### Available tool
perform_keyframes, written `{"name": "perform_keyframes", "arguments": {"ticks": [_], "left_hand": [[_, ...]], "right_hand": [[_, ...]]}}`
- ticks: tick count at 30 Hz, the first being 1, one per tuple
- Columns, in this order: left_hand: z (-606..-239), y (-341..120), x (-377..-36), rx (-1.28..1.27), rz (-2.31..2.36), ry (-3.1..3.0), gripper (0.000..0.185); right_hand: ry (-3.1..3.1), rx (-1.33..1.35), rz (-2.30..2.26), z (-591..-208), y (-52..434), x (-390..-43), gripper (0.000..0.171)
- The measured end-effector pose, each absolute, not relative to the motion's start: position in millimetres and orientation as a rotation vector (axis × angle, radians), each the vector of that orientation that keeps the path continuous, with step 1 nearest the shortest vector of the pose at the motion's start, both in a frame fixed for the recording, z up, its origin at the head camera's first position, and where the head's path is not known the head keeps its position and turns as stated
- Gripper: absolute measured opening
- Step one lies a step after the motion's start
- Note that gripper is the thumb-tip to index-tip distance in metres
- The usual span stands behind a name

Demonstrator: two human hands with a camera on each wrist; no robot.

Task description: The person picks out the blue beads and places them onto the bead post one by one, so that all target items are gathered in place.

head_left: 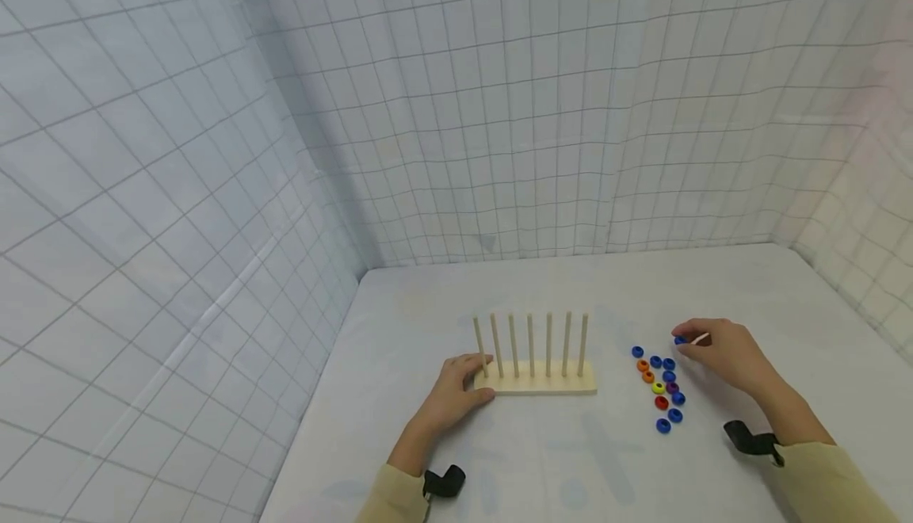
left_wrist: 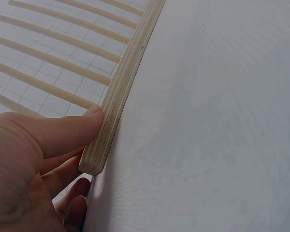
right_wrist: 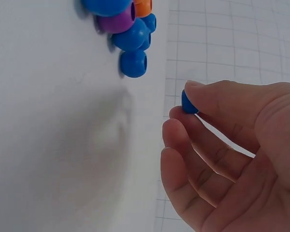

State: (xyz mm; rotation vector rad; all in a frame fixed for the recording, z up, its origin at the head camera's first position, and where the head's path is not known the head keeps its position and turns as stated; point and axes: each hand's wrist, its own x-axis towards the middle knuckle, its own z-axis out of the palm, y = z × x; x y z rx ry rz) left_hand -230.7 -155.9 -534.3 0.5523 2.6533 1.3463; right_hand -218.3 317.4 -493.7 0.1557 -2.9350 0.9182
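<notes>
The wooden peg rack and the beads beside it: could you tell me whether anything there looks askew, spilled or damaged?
Nothing stands out. The peg rack lies flat with its pegs upright and bare, steadied by the left hand. The loose beads sit in a tidy cluster, and the right hand pinches one blue bead.

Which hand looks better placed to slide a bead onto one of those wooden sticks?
The right hand, probably: it already pinches a small blue round bead between thumb and fingertip, lifted off the white table. The left hand is occupied, gripping the near-left end of the pale wooden peg rack, apparently steadying it.
</notes>
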Motion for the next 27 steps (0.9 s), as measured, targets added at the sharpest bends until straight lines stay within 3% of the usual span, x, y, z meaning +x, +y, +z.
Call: {"name": "perform_keyframes", "arguments": {"ticks": [27], "left_hand": [[-538.9, -160.5, -236.6, 0.569, 1.405, 2.634, 0.053]], "right_hand": [[-2.808, 0.178, 0.905, -458.7, 288.9, -206.8, 0.032]]}}
